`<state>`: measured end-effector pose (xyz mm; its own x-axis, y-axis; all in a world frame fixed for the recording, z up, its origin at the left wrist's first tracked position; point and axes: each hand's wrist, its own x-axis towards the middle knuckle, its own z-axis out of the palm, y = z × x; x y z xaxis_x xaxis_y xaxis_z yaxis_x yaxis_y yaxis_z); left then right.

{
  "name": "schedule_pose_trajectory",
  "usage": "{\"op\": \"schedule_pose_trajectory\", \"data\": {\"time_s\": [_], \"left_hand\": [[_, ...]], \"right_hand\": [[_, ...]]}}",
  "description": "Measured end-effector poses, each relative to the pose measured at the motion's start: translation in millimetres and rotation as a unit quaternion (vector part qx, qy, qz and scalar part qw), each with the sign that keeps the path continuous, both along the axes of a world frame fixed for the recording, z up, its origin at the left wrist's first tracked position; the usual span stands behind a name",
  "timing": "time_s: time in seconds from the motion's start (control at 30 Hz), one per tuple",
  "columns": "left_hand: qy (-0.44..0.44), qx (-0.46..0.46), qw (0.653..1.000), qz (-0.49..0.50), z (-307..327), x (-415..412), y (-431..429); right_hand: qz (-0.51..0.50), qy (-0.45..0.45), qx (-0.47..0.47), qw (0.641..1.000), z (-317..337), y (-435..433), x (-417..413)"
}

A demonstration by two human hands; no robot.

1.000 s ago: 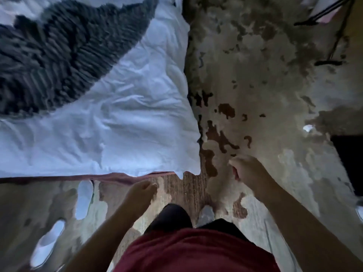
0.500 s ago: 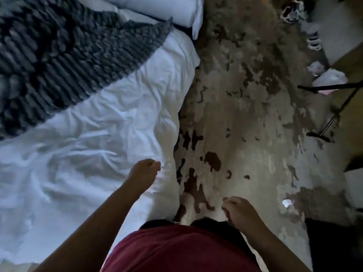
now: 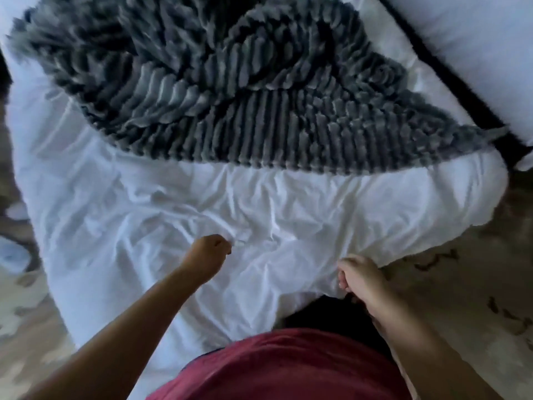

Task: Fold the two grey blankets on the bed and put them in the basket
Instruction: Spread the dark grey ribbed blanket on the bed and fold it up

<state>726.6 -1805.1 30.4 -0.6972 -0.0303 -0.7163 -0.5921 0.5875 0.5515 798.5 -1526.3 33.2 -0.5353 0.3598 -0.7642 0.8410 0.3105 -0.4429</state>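
A dark grey ribbed plush blanket [image 3: 230,90] lies rumpled across the far part of the white duvet [image 3: 144,215] on the bed. Its folds overlap, and I cannot tell whether it is one blanket or two. My left hand [image 3: 206,256] hovers over the near part of the duvet, its fingers loosely curled and holding nothing. My right hand [image 3: 360,277] is at the duvet's near right edge, also loosely curled and empty. Both hands are well short of the blanket. No basket is in view.
White pillows [image 3: 476,39] lie at the upper right, beyond a dark gap. A patterned beige rug [image 3: 467,307] covers the floor to the right and left of the bed. A pale slipper [image 3: 14,255] sits on the floor at the far left.
I have turned from the floor beside the bed to face the bed squarely. The grey blanket now fills the top of the view, and both hands have come over the duvet.
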Motion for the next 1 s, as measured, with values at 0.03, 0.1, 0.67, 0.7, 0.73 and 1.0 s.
{"op": "schedule_pose_trajectory", "data": {"time_s": [0.03,0.1,0.67,0.7,0.73,1.0], "left_hand": [[-0.023,-0.014,0.999,0.047,-7,4,5],[-0.074,-0.015,0.984,0.162,-15,14,28],[-0.147,0.372,0.660,0.636,-20,-99,202],[-0.139,0.374,0.663,0.634,-14,-104,200],[-0.133,0.376,0.664,0.633,-8,-106,198],[-0.147,0.408,0.767,0.473,42,-64,189]], "right_hand": [[0.036,0.009,0.003,0.999,-11,16,-31],[0.130,0.011,0.024,0.991,-28,47,-89],[0.358,-0.048,0.187,0.913,-142,197,-303],[0.331,-0.067,0.137,0.931,-134,192,-304],[0.307,-0.076,0.089,0.945,-123,185,-303],[0.339,0.022,-0.294,0.893,43,43,-228]]}}
